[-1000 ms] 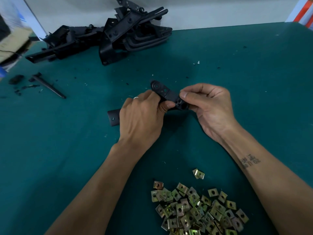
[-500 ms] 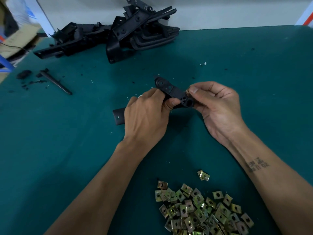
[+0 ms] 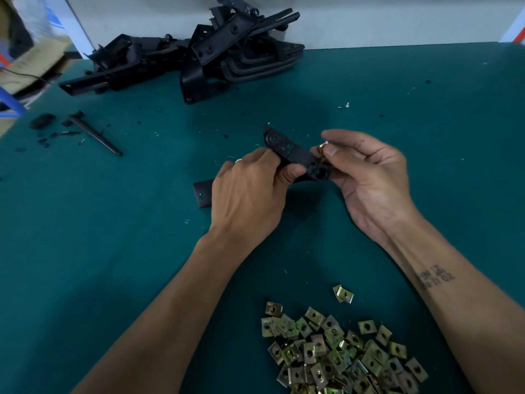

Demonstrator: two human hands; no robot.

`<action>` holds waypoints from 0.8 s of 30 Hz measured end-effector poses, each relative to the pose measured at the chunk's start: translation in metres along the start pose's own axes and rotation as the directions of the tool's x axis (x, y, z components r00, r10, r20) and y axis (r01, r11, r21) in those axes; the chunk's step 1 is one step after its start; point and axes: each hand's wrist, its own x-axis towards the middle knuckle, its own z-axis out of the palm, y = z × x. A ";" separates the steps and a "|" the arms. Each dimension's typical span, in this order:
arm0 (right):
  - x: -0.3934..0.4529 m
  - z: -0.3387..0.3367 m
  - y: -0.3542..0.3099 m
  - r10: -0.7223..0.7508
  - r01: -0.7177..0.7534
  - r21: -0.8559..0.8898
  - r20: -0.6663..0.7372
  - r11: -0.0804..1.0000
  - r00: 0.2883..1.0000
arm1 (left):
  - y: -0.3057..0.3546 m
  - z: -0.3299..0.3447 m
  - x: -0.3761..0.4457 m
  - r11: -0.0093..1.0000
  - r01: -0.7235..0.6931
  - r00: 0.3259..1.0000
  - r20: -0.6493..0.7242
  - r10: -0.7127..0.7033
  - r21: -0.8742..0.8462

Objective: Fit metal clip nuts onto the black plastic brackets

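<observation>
Above the green table [image 3: 113, 251], the left hand [image 3: 247, 200] gripped the black bracket [image 3: 292, 157] at its middle. The right hand [image 3: 366, 177] pinched one clip nut [image 3: 323, 146] just beside the bracket's end. I think the nut's open mouth needed squaring to that edge, then a straight push, the bracket held firm.

An assembly workshop. The green-matted tabletop [image 3: 113, 251] carries a heap of clip nuts [image 3: 341, 356], stacked black brackets [image 3: 199, 58] against the wall, and scattered plastic shavings [image 3: 48, 137].
</observation>
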 end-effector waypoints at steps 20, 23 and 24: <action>0.001 0.001 -0.002 -0.009 0.010 0.028 -0.056 1.000 0.998 | 0.001 -0.001 -0.001 1.000 -0.012 0.999 0.043 0.011 0.024; 0.001 -0.001 -0.002 0.018 -0.016 0.054 -0.031 0.998 0.999 | 0.001 -0.001 -0.001 1.000 -0.009 0.999 0.037 0.008 0.024; 0.001 -0.002 -0.002 0.021 -0.020 0.044 -0.025 0.999 0.999 | 0.001 -0.001 -0.001 1.000 -0.008 0.999 0.038 0.007 0.024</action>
